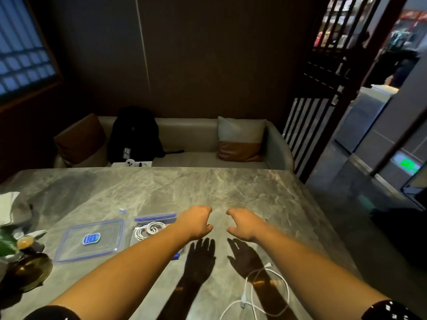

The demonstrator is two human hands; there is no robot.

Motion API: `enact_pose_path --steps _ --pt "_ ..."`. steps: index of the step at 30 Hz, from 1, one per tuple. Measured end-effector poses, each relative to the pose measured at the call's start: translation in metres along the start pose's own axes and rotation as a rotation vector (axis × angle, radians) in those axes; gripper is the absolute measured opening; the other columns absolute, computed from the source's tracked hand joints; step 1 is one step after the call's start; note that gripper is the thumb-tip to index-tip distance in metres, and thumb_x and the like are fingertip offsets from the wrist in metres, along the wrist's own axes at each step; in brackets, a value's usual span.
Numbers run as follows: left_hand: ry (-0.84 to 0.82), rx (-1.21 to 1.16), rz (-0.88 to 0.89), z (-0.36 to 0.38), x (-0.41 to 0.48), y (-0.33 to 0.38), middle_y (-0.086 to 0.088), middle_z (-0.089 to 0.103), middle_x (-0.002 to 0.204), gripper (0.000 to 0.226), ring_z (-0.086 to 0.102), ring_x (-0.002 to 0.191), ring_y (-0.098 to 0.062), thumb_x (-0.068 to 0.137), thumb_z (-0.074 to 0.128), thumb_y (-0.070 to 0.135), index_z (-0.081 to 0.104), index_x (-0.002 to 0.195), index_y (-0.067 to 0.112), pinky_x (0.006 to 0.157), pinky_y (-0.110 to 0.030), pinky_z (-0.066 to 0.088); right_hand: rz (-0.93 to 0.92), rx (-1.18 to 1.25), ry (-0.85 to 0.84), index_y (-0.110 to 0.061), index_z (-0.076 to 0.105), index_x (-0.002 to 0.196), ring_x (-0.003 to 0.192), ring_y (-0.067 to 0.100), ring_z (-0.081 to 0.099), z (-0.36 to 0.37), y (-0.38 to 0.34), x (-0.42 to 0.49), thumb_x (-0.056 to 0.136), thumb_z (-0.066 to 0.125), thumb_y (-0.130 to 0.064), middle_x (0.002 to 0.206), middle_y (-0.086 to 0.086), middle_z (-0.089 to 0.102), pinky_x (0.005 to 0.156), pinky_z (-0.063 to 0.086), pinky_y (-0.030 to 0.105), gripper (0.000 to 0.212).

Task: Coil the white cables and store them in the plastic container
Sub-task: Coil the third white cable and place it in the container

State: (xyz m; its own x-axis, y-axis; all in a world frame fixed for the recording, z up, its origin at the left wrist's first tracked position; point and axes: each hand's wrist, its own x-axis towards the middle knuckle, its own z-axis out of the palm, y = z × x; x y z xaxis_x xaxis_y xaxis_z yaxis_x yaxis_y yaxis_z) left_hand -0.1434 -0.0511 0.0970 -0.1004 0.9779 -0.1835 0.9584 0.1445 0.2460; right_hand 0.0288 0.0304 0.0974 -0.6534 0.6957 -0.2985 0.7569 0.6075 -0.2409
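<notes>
White coiled cable [149,229] already lies in the plastic container [154,221] left of both empty, half-curled grips, left hand [196,221] and right hand [242,224]; a loose cable [265,292] on the bench [208,185] nearer the person remains uncoiled.

Grey marble table [208,188], clear lid [90,241], container [154,221], loose white cable [265,287], possibly tissues [8,209]

On the worktop [231,185], the container [155,221] sits left of centre with a coiled cable [149,229] in it. Its lid [90,240] lies flat just beside it on the left. A loose cable [265,294] lies at the near edge, right of centre. A sofa [191,137] stands behind the worktop, a bag [135,135] on it.
</notes>
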Motion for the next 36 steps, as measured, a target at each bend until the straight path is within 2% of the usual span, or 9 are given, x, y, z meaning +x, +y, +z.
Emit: enact_pose_path --steps 9,15,22,25,29,36 --pt "-0.094 -0.042 0.144 0.049 0.014 0.070 -0.011 0.056 0.138 0.056 0.055 0.123 -0.030 0.092 0.061 0.039 0.048 0.139 0.012 0.101 -0.042 0.047 0.179 0.121 0.009 -0.017 0.045 0.140 0.127 0.027 0.054 0.033 0.068 -0.059 0.090 0.059 -0.037 0.139 0.010 0.056 0.105 0.045 0.037 0.056" --pt "-0.176 -0.091 0.162 0.087 0.006 0.094 -0.012 0.056 0.137 0.056 0.055 0.124 -0.029 0.092 0.061 0.037 0.047 0.139 0.010 0.100 -0.038 0.047 0.197 0.158 -0.022 -0.013 0.049 0.137 0.124 0.029 0.054 0.060 0.094 -0.089 0.089 0.059 -0.029 0.138 0.013 0.056 0.101 0.044 0.034 0.052" --pt "-0.196 -0.294 0.005 0.129 -0.026 0.085 -0.004 0.070 0.117 0.043 0.065 0.105 -0.021 0.091 0.061 0.034 0.059 0.129 0.014 0.088 -0.030 0.050 0.167 0.233 -0.010 -0.020 0.052 0.126 0.112 0.027 0.060 0.101 0.109 -0.104 0.090 0.055 -0.038 0.122 0.007 0.060 0.093 0.050 0.037 0.040" --pt "-0.205 -0.414 -0.065 0.147 -0.035 0.084 0.000 0.071 0.112 0.032 0.065 0.097 -0.011 0.090 0.063 0.029 0.063 0.120 0.015 0.084 -0.025 0.050 0.171 0.293 0.015 -0.019 0.053 0.127 0.115 0.020 0.059 0.120 0.112 -0.105 0.092 0.056 -0.034 0.124 0.004 0.059 0.094 0.048 0.033 0.038" --pt "-0.183 -0.535 -0.134 0.166 -0.037 0.090 0.002 0.072 0.095 0.018 0.067 0.087 -0.014 0.087 0.068 0.029 0.066 0.101 0.018 0.083 -0.036 0.055 0.154 0.353 0.050 -0.019 0.054 0.129 0.116 0.016 0.058 0.141 0.114 -0.102 0.093 0.057 -0.031 0.127 0.000 0.059 0.094 0.046 0.028 0.038" --pt "-0.151 -0.676 -0.254 0.189 -0.038 0.097 0.002 0.072 0.084 0.012 0.069 0.079 -0.015 0.088 0.068 0.019 0.064 0.099 0.017 0.079 -0.037 0.056 0.171 0.472 0.093 -0.017 0.060 0.118 0.102 0.019 0.062 0.164 0.121 -0.094 0.088 0.062 -0.026 0.114 0.002 0.062 0.089 0.052 0.035 0.031"
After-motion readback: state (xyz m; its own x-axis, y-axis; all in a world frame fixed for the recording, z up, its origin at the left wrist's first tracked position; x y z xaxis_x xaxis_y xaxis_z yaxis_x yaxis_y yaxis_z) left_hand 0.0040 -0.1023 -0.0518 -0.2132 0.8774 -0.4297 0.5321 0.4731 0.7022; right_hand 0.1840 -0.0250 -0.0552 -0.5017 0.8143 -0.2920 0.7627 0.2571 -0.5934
